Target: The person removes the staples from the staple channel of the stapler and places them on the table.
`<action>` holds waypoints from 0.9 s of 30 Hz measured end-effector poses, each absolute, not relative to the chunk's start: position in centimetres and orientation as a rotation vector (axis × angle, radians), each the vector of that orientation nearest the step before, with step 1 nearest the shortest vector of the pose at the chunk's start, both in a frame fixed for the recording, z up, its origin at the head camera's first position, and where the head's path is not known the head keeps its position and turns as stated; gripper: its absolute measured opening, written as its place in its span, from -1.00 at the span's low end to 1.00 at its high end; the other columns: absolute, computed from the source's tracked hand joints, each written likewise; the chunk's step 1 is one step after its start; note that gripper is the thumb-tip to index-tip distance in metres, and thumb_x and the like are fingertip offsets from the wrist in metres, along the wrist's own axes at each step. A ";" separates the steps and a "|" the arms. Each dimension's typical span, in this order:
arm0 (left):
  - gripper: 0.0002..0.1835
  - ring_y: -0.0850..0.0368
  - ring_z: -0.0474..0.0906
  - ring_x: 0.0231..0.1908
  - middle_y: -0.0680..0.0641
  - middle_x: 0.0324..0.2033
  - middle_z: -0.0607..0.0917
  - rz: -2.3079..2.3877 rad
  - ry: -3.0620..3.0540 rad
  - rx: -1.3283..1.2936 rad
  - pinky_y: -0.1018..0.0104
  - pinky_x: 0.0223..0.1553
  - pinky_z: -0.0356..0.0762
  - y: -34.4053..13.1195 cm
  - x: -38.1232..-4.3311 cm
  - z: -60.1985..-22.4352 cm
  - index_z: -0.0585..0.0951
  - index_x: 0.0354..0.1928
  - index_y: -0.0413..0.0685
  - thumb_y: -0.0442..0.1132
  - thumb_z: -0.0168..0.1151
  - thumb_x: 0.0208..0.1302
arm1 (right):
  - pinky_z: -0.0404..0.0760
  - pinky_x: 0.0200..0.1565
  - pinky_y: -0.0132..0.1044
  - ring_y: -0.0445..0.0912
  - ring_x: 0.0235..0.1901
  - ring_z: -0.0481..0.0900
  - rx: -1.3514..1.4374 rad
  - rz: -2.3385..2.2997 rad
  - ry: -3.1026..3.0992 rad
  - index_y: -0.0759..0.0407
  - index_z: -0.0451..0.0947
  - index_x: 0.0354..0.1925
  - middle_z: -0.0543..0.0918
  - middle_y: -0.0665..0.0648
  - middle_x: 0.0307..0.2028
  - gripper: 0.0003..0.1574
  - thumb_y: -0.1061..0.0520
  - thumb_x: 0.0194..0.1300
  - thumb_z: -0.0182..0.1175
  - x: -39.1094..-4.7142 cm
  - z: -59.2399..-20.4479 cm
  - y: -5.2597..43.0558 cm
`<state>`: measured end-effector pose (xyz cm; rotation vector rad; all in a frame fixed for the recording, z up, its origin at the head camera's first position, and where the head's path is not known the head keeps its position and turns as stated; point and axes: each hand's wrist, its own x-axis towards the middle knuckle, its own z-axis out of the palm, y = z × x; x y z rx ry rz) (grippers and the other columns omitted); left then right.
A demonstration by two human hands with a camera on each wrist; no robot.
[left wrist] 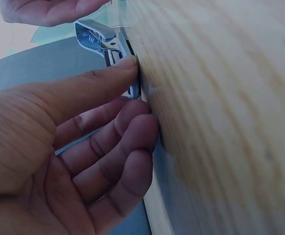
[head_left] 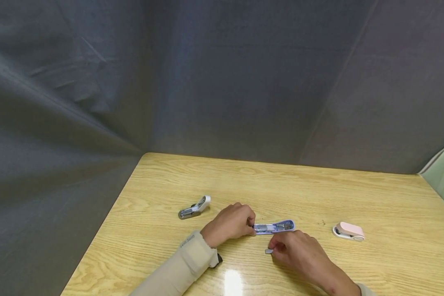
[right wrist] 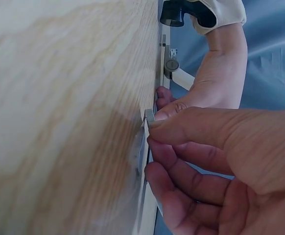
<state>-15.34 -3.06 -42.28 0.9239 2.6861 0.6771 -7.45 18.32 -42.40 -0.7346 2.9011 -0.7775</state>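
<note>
At a wooden table (head_left: 163, 181), you are pinching the left end of a blue stapler (head_left: 274, 227) between the thumb and curled fingers of your left hand (head_left: 229, 224). The stapler is lying on the tabletop, unfolded nearly flat, its hinged top stretching toward your right. Just on the near side of it, your right hand (head_left: 299, 250) is gripping a small gray strip (head_left: 269, 251) between thumb and forefinger, the other fingers curling beneath; it is probably a row of staples, though it is showing too small to be certain. A white stapler (head_left: 194, 209) is standing hinged apart beyond your left forearm, while a pink stapler (head_left: 349, 231) is resting well off to the right. Dark cloth (head_left: 244, 82) is hanging behind the table.
</note>
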 end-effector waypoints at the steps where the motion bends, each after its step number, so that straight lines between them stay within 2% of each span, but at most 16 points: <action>1: -0.65 0.28 0.37 -0.53 0.23 -0.63 0.52 0.680 2.685 0.927 0.38 -0.45 0.35 -3.1 -15.3 -42.3 0.58 -0.63 0.16 -0.15 0.58 0.17 | 0.48 -0.48 -0.35 -0.41 -0.48 0.43 -0.736 -0.779 2.898 -0.14 0.69 -0.40 0.62 -0.29 -0.44 -0.74 0.25 0.15 0.49 -7.5 -42.4 18.3; 19: -0.66 0.26 0.38 -0.49 0.23 -0.63 0.53 0.699 2.677 0.947 0.37 -0.40 0.36 -3.1 -15.3 -42.3 0.58 -0.63 0.16 -0.16 0.58 0.17 | 0.42 -0.48 -0.34 -0.37 -0.51 0.35 -0.710 -0.779 2.885 -0.12 0.68 -0.39 0.55 -0.31 -0.47 -0.75 0.25 0.14 0.48 -7.5 -42.7 18.5; 27: -0.66 0.28 0.38 -0.51 0.23 -0.62 0.52 0.681 2.687 0.943 0.40 -0.44 0.36 -3.1 -15.3 -42.2 0.58 -0.63 0.16 -0.17 0.58 0.17 | 0.46 -0.44 -0.35 -0.36 -0.49 0.38 -0.724 -0.834 2.858 -0.07 0.67 -0.37 0.58 -0.26 -0.44 -0.75 0.30 0.16 0.46 -7.5 -42.7 18.6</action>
